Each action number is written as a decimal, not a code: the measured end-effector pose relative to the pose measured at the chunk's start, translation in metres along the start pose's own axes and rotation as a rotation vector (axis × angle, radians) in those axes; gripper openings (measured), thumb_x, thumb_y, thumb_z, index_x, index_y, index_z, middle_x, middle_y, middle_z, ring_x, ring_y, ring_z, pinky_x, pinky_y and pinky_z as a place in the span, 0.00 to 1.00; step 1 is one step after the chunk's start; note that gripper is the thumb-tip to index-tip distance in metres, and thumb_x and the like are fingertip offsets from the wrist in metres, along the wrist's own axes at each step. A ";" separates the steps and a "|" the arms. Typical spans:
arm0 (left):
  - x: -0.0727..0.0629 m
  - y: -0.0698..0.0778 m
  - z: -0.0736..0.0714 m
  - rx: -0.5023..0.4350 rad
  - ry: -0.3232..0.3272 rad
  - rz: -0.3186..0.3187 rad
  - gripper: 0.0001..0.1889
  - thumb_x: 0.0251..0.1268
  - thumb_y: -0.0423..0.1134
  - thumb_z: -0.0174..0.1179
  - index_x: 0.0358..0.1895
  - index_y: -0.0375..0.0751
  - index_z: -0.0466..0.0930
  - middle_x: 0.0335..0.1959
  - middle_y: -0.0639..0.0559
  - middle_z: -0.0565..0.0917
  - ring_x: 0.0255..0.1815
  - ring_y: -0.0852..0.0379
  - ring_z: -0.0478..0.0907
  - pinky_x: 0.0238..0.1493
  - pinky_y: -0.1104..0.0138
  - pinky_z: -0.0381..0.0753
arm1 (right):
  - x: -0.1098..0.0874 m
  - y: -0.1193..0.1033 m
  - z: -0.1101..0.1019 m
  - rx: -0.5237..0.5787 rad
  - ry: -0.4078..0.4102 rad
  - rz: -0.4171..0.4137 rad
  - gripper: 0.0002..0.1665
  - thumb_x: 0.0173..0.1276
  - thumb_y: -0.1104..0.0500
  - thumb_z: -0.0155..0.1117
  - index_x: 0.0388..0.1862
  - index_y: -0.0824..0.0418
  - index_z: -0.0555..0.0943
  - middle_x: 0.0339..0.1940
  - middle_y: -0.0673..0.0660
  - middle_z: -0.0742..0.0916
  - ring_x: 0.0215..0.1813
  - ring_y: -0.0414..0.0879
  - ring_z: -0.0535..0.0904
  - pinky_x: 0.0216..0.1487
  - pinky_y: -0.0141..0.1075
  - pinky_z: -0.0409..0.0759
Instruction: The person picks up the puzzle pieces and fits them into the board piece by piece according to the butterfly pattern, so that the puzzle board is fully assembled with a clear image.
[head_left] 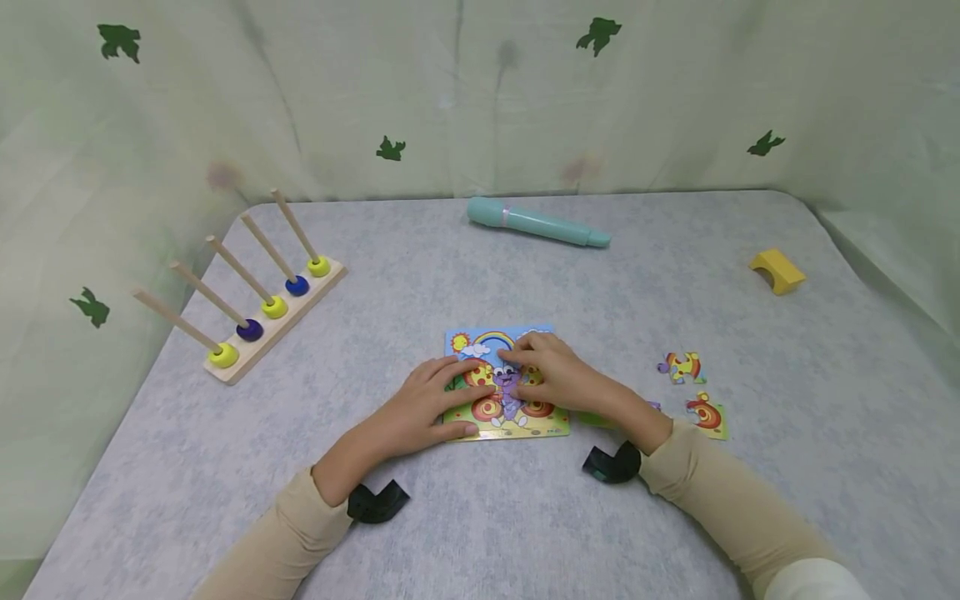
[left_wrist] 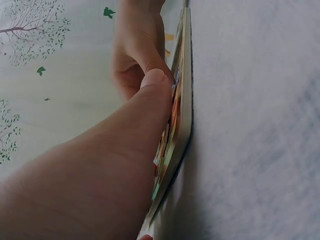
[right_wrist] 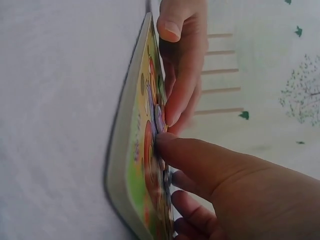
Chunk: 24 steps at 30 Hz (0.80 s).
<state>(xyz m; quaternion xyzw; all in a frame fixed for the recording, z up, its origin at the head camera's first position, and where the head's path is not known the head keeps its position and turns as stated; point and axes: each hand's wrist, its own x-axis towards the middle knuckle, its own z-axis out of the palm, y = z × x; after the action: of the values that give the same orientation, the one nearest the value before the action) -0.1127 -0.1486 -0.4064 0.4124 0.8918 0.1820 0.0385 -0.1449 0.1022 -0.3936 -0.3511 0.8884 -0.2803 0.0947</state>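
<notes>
A butterfly jigsaw puzzle (head_left: 517, 421) lies flat on the table, with a sun and rainbow along its top. My left hand (head_left: 427, 408) rests on its left side, fingers stretched over the picture. From the right, my right hand (head_left: 562, 375) touches the middle, thumb and index finger apart on either side of the butterfly's face. In the right wrist view, the right thumb (right_wrist: 185, 150) presses on the puzzle's surface close to the left fingertips. Loose puzzle pieces lie right of the board: one red and yellow (head_left: 684, 367), one with a red spiral (head_left: 708, 417). Another is partly hidden beneath the right wrist.
A wooden peg stand (head_left: 281, 329) with yellow and blue rings stands at the left. Toward the back lies a teal pen-shaped object (head_left: 540, 224). A yellow arch block (head_left: 778, 271) sits at the far right. A printed curtain (head_left: 480, 92) hangs behind the table.
</notes>
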 end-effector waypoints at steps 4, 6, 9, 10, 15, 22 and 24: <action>0.000 0.000 0.000 -0.018 0.001 -0.002 0.27 0.62 0.61 0.47 0.64 0.59 0.65 0.68 0.51 0.55 0.66 0.45 0.48 0.61 0.49 0.48 | 0.000 0.001 -0.002 -0.029 -0.001 0.002 0.31 0.60 0.51 0.63 0.62 0.58 0.70 0.51 0.52 0.72 0.49 0.46 0.63 0.48 0.40 0.61; 0.000 0.000 0.000 -0.023 0.000 -0.003 0.27 0.62 0.61 0.47 0.64 0.59 0.66 0.68 0.51 0.55 0.66 0.45 0.49 0.61 0.49 0.48 | -0.001 0.001 -0.003 -0.032 -0.007 0.004 0.32 0.60 0.50 0.63 0.62 0.57 0.69 0.50 0.52 0.71 0.49 0.46 0.62 0.48 0.40 0.60; 0.000 -0.001 0.000 -0.022 0.000 -0.005 0.27 0.62 0.61 0.46 0.63 0.60 0.66 0.68 0.52 0.56 0.66 0.46 0.49 0.62 0.50 0.48 | -0.001 0.002 -0.003 -0.040 -0.013 0.000 0.32 0.60 0.49 0.63 0.62 0.56 0.69 0.51 0.52 0.71 0.49 0.46 0.62 0.49 0.40 0.60; 0.000 -0.001 -0.001 -0.021 -0.001 -0.008 0.27 0.62 0.61 0.46 0.63 0.60 0.66 0.68 0.52 0.56 0.66 0.46 0.49 0.62 0.50 0.48 | -0.001 0.003 -0.003 -0.044 -0.014 -0.002 0.33 0.60 0.49 0.63 0.63 0.56 0.69 0.51 0.52 0.71 0.50 0.46 0.62 0.49 0.40 0.60; 0.000 0.000 -0.001 -0.021 -0.007 -0.012 0.27 0.62 0.61 0.46 0.63 0.60 0.67 0.68 0.53 0.56 0.66 0.46 0.49 0.62 0.51 0.48 | -0.002 0.004 -0.003 -0.039 -0.021 -0.008 0.33 0.59 0.48 0.64 0.63 0.55 0.69 0.53 0.52 0.71 0.51 0.46 0.63 0.51 0.41 0.60; 0.000 0.001 -0.002 -0.026 -0.023 -0.019 0.26 0.62 0.60 0.47 0.63 0.60 0.67 0.68 0.52 0.56 0.66 0.46 0.48 0.62 0.51 0.48 | -0.003 0.002 -0.004 -0.051 -0.049 0.006 0.34 0.59 0.48 0.63 0.63 0.55 0.68 0.55 0.53 0.70 0.53 0.47 0.62 0.53 0.42 0.59; 0.000 0.001 -0.002 -0.024 -0.028 -0.023 0.26 0.62 0.60 0.47 0.63 0.60 0.66 0.68 0.52 0.56 0.66 0.46 0.48 0.62 0.51 0.48 | -0.002 0.001 -0.004 -0.090 -0.064 0.008 0.34 0.60 0.47 0.61 0.65 0.54 0.66 0.56 0.54 0.69 0.54 0.48 0.62 0.55 0.44 0.58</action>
<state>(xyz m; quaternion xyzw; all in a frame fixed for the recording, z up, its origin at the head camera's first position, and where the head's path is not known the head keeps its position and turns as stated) -0.1125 -0.1487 -0.4039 0.4043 0.8935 0.1865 0.0583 -0.1454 0.1066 -0.3908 -0.3603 0.8980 -0.2281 0.1083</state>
